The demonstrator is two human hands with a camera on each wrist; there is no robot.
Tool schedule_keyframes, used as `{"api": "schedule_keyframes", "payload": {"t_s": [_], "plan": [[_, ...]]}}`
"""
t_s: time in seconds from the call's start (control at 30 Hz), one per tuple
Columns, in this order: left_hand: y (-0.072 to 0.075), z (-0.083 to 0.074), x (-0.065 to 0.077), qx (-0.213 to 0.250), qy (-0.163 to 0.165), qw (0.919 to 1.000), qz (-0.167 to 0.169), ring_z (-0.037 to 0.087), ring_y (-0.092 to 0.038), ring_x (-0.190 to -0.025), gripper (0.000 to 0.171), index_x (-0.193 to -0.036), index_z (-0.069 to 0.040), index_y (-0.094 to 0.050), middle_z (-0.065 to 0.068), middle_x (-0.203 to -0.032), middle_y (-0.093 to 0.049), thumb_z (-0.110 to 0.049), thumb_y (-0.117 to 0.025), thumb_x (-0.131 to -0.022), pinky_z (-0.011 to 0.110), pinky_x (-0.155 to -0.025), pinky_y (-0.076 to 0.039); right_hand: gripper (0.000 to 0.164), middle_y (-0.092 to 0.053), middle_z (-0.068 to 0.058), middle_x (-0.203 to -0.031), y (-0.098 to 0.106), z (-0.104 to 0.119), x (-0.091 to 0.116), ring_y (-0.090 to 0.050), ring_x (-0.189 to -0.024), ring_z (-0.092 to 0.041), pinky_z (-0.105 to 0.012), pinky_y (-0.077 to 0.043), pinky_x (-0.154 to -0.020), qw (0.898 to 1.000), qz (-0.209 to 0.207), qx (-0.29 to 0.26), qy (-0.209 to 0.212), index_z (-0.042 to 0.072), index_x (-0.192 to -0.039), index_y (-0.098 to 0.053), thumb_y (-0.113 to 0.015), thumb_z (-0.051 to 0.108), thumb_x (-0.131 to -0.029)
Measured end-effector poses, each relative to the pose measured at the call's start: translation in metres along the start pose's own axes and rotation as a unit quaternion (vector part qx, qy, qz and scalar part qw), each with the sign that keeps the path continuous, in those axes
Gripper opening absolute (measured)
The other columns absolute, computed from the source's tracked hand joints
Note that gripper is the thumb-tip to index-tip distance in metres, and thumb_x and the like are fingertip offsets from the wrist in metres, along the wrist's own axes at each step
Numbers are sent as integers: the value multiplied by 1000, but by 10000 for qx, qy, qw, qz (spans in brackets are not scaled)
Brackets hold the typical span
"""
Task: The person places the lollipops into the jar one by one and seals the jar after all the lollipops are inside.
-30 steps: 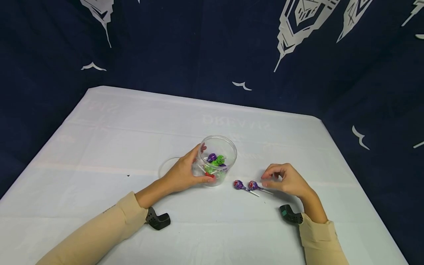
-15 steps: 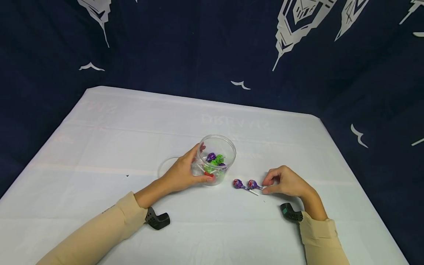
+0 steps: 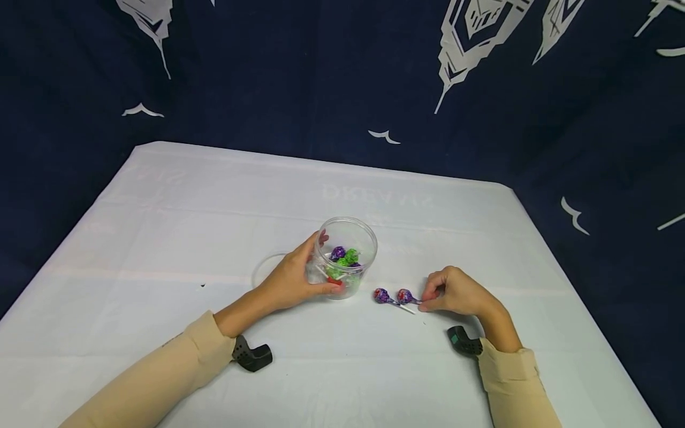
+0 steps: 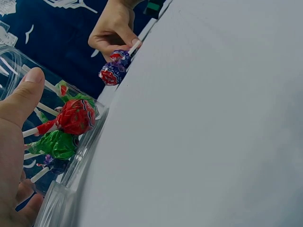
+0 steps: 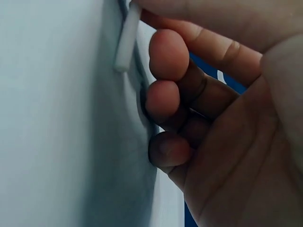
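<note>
Head cam: pinched lollipop [image 3: 405, 296] L. of R. hand [image 3: 458, 292].

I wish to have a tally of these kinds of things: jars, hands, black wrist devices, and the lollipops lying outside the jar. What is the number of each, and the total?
Jar: 1
Hands: 2 (left hand, right hand)
Black wrist devices: 2
Lollipops outside the jar: 2 (pinched lollipop, unheld lollipop)
Total: 7

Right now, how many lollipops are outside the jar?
2: one lollipop pinched by the right hand, and a second lollipop lying between it and the jar. No others show, though that hand could hide one.
</note>
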State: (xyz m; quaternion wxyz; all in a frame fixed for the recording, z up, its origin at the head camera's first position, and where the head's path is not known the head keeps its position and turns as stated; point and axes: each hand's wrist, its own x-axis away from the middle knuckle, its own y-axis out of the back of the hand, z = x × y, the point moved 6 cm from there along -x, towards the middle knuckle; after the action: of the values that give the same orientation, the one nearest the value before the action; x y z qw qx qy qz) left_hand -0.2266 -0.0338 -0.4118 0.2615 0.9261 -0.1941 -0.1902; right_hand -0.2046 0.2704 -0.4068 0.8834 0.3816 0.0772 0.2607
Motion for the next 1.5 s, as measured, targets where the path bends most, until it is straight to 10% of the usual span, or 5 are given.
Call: {"api": "schedule_keyframes", "payload": {"t_s": [0.57, 1.5], "plan": [[1, 0, 0, 13, -30, 10000, -15, 28, -48, -131, 110, -157, -10, -22, 11, -149, -44, -40, -88, -74, 46, -106, -42, 15, -63, 7, -71, 3, 0, 0, -52, -66, -7, -22, -45, -59, 9993, -320, -64, 198, 14, -71, -73, -85, 5, -76], [0, 1, 1, 36, 48, 10000, 23, 30, -46, -132, 112, -158, -11, -20, 12, -151, -42, -45, -86, -74, 48, -108, -39, 13, -65, -6, -74, 27, 52, 5, -52, -67, -8, -22, -44, -58, 9729, -2281, 47, 373, -1, -74, -69, -76, -10, -79]]}}
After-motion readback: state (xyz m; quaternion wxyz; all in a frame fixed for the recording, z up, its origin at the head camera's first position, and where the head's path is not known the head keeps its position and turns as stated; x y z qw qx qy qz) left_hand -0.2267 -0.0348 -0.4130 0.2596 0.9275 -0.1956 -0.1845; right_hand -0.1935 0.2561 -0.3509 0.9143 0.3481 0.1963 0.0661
